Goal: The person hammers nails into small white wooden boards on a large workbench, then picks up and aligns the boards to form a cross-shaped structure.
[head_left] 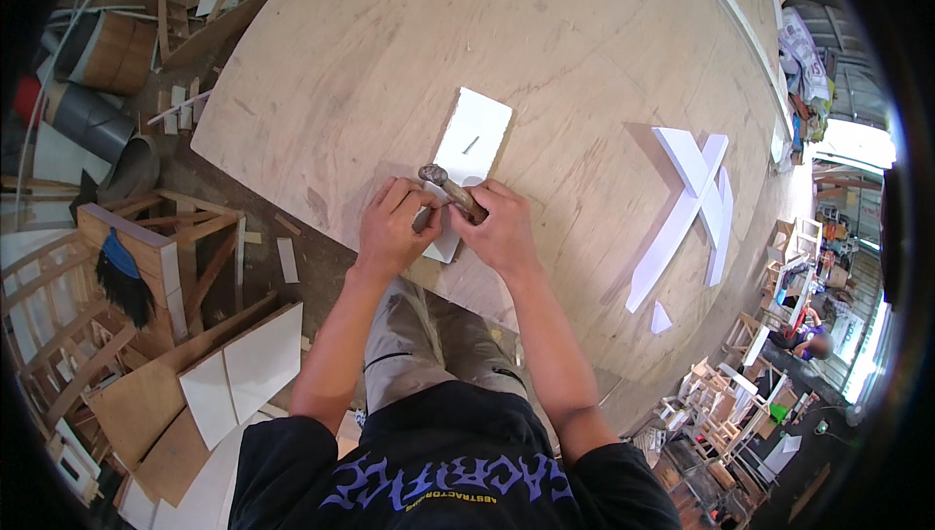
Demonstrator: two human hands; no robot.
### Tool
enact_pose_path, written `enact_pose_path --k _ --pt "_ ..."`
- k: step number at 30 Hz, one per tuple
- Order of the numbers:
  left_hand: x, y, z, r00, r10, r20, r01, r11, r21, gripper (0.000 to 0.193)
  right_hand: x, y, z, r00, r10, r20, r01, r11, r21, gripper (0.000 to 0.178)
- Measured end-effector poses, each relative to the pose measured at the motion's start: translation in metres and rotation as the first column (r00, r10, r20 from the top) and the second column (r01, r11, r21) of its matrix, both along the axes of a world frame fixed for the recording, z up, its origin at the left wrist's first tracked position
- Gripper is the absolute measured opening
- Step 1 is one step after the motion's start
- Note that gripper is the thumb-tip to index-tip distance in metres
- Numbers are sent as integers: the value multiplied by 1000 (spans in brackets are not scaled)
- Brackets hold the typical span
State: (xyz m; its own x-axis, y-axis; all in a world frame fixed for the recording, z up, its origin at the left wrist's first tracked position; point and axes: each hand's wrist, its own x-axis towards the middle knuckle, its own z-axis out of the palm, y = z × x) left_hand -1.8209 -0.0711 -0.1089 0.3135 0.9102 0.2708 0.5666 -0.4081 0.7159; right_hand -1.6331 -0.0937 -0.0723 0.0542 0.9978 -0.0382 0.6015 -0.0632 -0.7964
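One white board (474, 131) lies on the worktop (360, 72) directly beneath the fingers and runs out ahead of them. A single dark nail (470, 146) shows on its face, just beyond the fingertips. Over the board, one hammer (464, 197) sits in the right hand (504, 228), whose fingers are curled closed around the wooden handle close to the metal head. The left hand (390, 226) is just beside it, fingers bent and thumb and forefinger drawn together in a pinch near the hammer; whether something thin is held there is too small to tell. Well to the right of the fingers lie what look like three long white strips (679, 228), two of them crossed, and nearer the person one small white triangular piece (660, 318). Behind the fingers, the person's black shirt (458, 452) bears large purple lettering with a smaller yellow line. Far left of the fingers, one blue-and-black brush (122, 272) hangs against a wooden frame (156, 282). One other person (811, 340) is far off to the right.
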Motion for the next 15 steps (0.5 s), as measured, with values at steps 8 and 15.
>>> enact_pose_path --k 8,15 --pt "-7 3 3 987 17 160 16 979 -201 19 4 0 -5 999 0 -36 0 1000 -6 17" --pt "-7 6 12 989 60 137 -6 931 -365 18 6 2 -3 1000 16 -25 -17 999 -37 18"
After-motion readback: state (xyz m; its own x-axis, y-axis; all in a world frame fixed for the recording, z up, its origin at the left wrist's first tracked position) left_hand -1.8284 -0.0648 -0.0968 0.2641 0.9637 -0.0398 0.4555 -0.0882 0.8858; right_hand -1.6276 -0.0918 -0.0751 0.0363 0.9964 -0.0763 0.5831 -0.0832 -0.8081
